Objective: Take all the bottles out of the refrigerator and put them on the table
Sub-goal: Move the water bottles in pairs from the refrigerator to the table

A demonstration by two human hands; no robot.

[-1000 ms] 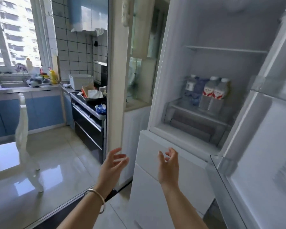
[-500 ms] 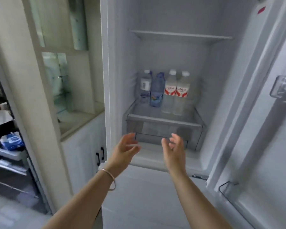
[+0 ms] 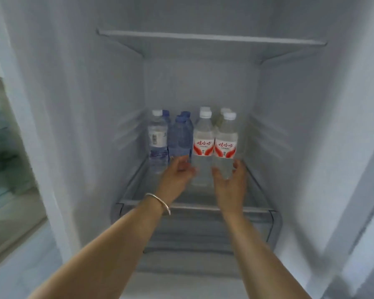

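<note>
we are looking into the open refrigerator point(image 3: 73, 104), both arms stretched in over the glass shelf point(image 3: 255, 190) where the bottles stand in a tight cluster toward the back. on the far left is a clear bottle with a white cap point(image 3: 158, 143) and a pale label; just beside it stands a blue-tinted bottle point(image 3: 180, 137) with a blue cap, and more blue caps show behind these two. to the right stand two clear bottles with red-and-white labels, the left labelled bottle point(image 3: 203, 143) and the right labelled bottle point(image 3: 226, 145), touching each other, with further white caps peeking out behind them.

our left hand point(image 3: 177, 175), a thin bracelet point(image 3: 160, 202) on its wrist, is at the base of the blue-tinted bottle and the left labelled one; its fingers are spread and loosely bent, and we cannot tell whether they touch either bottle. our right hand point(image 3: 230, 184) is at the foot of the right labelled bottle, thumb on one side and fingers on the other, the grip spread wide and not closed round it; contact is too blurred to judge.

an upper shelf point(image 3: 212, 39) sits above, and a clear drawer front point(image 3: 203, 231) lies below the glass shelf.
</note>
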